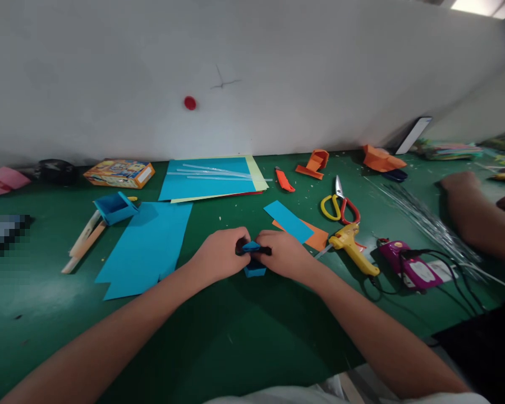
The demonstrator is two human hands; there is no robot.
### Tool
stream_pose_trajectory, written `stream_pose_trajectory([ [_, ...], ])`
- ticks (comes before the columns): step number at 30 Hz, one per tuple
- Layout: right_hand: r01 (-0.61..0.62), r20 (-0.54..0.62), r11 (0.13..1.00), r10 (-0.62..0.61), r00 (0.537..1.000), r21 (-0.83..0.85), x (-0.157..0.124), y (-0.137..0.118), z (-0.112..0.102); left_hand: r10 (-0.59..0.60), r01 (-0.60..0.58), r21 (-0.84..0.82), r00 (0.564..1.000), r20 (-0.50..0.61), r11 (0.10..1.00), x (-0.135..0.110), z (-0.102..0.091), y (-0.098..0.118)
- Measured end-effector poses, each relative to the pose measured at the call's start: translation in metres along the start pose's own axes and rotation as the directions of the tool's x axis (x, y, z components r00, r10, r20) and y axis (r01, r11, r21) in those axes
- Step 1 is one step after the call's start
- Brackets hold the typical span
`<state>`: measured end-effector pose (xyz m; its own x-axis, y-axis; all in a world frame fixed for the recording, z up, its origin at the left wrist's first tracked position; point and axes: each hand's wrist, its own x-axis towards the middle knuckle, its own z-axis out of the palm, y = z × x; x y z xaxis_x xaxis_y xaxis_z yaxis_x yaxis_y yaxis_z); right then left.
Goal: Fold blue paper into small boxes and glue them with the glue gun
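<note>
At the middle of the green table, my left hand (225, 249) and my right hand (284, 255) meet over a small folded blue paper piece (255, 271). Both are closed, with fingertips curled in on its two sides. Dark patches show between the fingers; I cannot tell whether they are shadow or another thing. Just beyond my right hand, a blue paper strip (290, 220) lies partly over an orange paper piece (318, 238). A yellow glue gun (353, 249) rests farther right. Left of my left hand is a large cut blue sheet (147, 247).
Scissors (340, 202), an orange-red cutter (284, 180) and stacked paper sheets (206, 178) lie behind. A blue paper box (115, 207) sits left. Right are a purple device (410, 266) with cables, clear sticks (429, 219) and another person's arm (475, 216).
</note>
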<state>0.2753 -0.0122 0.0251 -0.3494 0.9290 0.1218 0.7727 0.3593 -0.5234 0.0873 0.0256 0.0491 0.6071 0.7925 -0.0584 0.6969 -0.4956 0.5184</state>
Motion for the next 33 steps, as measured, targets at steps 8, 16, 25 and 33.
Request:
stream_pose_trajectory([
  [8,-0.171,-0.055,0.985,0.17,0.984,-0.015,0.002,-0.009,0.005,-0.032,0.028,0.206,0.999,0.015,0.978,0.005,-0.005,0.008],
  [16,-0.188,-0.125,0.982,0.188,0.974,0.014,0.006,-0.003,0.008,0.013,0.0,0.246,0.999,-0.052,0.969,0.009,-0.002,0.003],
  [25,-0.156,-0.192,0.978,0.182,0.964,0.141,0.002,-0.003,0.013,0.193,-0.186,0.078,0.976,-0.1,0.979,0.007,-0.002,-0.018],
  [33,-0.136,-0.168,0.976,0.165,0.972,0.169,0.002,0.002,0.015,0.256,-0.264,-0.046,0.958,-0.128,0.963,0.008,0.005,-0.026],
])
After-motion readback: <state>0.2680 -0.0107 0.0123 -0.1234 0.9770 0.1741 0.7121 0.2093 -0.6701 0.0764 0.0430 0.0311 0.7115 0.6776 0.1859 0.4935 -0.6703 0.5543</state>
